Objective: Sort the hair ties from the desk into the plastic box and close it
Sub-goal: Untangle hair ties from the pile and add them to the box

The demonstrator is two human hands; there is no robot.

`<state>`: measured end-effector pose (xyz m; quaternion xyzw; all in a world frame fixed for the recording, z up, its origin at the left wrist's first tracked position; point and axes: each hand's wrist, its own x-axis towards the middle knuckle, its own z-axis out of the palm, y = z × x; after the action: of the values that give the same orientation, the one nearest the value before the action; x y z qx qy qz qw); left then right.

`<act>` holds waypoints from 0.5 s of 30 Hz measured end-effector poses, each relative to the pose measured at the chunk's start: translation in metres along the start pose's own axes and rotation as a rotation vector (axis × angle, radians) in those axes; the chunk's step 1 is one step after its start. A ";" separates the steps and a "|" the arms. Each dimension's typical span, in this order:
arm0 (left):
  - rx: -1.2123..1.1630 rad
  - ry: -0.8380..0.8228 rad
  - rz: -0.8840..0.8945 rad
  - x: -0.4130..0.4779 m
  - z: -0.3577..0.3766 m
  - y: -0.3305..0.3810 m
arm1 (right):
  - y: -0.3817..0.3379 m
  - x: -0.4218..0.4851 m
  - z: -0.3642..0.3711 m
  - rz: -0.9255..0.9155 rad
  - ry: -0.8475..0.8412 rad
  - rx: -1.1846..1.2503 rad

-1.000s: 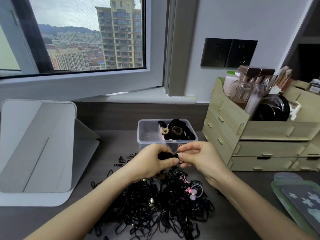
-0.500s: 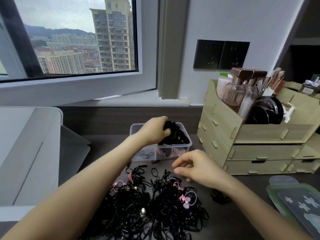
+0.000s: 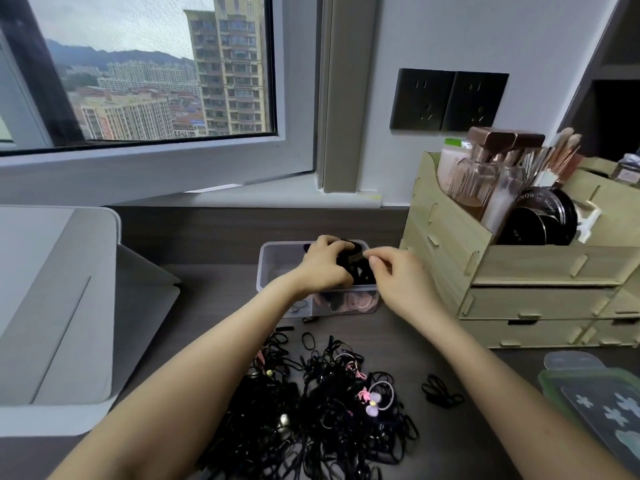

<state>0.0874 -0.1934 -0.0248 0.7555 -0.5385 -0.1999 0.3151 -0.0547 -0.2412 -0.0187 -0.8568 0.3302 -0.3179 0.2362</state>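
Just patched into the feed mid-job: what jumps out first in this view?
The big tangle of black hair ties on the near desk, a pink bow tie among them. Behind it both hands, left and right, reach into the clear plastic box, over dark ties in its right side. A wooden organizer with cosmetics stands to the right.

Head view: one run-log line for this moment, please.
left hand: in plastic box, on black ties | right hand: at box, pinching | desk pile: unsorted | lid: off
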 end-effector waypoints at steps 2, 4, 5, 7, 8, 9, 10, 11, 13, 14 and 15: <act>-0.263 -0.058 0.006 -0.007 -0.004 0.003 | 0.007 0.016 0.012 0.001 -0.009 -0.012; -0.428 -0.069 -0.008 -0.010 -0.007 0.003 | 0.014 0.028 0.023 0.010 -0.061 -0.019; -0.496 -0.058 -0.033 -0.008 -0.008 0.001 | 0.017 0.032 0.027 0.021 -0.100 -0.049; -0.548 -0.044 -0.068 -0.002 -0.008 -0.004 | 0.021 0.037 0.032 0.028 -0.185 -0.141; -0.512 -0.034 -0.076 0.000 -0.007 -0.006 | 0.021 0.038 0.033 0.024 -0.213 -0.171; -0.433 -0.016 -0.076 0.004 -0.004 -0.007 | 0.021 0.038 0.033 0.021 -0.224 -0.179; -0.314 0.010 -0.062 0.008 -0.001 -0.007 | 0.022 0.039 0.033 0.020 -0.221 -0.169; -0.174 0.035 -0.038 0.013 0.003 -0.008 | 0.022 0.039 0.032 0.019 -0.212 -0.148; 0.068 0.058 -0.005 0.021 0.009 -0.008 | 0.024 0.038 0.031 0.017 -0.197 -0.076; 0.136 0.062 -0.010 0.024 0.011 -0.008 | 0.027 0.038 0.030 0.020 -0.184 -0.018; 0.175 0.065 -0.027 0.027 0.012 -0.008 | 0.029 0.038 0.030 0.030 -0.157 0.049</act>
<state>0.0941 -0.2202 -0.0377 0.7935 -0.5331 -0.1317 0.2625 -0.0235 -0.2819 -0.0427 -0.8680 0.3154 -0.2544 0.2870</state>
